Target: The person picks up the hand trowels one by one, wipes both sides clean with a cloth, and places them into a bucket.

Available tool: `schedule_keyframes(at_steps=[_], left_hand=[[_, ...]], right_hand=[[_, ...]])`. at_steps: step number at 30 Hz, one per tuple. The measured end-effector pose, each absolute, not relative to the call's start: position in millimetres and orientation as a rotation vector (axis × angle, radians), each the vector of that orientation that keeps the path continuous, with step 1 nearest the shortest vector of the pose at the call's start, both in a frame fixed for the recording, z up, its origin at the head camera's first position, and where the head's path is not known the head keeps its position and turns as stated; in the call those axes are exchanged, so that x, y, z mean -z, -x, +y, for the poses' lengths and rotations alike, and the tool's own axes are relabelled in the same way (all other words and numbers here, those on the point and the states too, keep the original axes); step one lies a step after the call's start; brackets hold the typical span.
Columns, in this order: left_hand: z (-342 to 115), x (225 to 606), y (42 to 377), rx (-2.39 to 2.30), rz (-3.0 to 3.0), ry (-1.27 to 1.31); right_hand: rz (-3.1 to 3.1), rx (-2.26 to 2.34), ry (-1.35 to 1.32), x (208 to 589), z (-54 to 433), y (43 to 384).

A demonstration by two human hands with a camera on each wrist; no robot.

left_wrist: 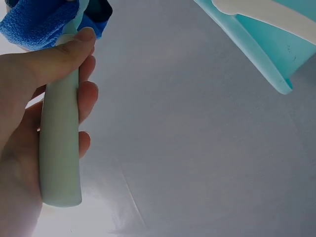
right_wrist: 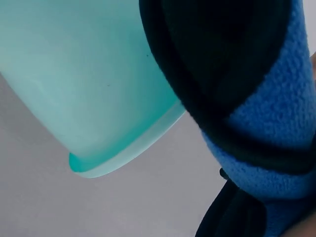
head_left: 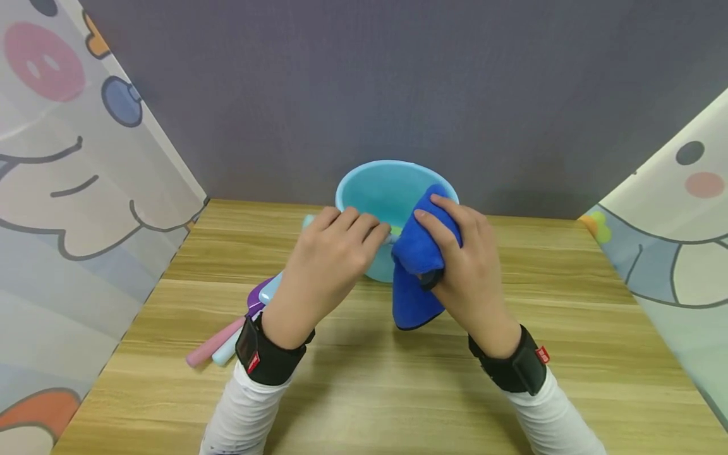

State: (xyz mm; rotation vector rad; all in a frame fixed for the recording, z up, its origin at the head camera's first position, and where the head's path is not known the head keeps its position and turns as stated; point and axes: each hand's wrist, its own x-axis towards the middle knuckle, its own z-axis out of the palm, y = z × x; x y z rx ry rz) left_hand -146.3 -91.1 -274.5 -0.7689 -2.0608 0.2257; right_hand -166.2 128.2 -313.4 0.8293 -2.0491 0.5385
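My left hand (head_left: 335, 259) grips a utensil by its thick pale green handle (left_wrist: 61, 143), thumb laid along it. The utensil's light blue neck (head_left: 391, 239) runs into a blue towel (head_left: 423, 253), and its head is hidden there. Bunched in my right hand (head_left: 469, 265), the dark-edged towel wraps round that far end, with one flap hanging down. Both hands are close in front of a light blue bucket (head_left: 381, 183), overlapping its near side in the head view. Up close in the right wrist view are the towel's folds (right_wrist: 281, 118).
Left of my left wrist lie a purple-headed utensil with a pink handle (head_left: 213, 344) and a light blue one (head_left: 227, 346), partly under the forearm in view. A grey panel (head_left: 398, 82) stands behind the wooden table (head_left: 569, 303). Cartoon-printed sheets (head_left: 85, 189) flank both sides.
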Motion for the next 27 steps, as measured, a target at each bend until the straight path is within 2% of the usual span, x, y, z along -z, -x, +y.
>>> schedule_keyframes(at_steps=[27], left_hand=[[-95.7, 274.0, 146.9, -0.213, -2.012, 0.779]], right_hand=[[-2.052, -0.624, -0.754, 311.7, 133.3, 170.6]])
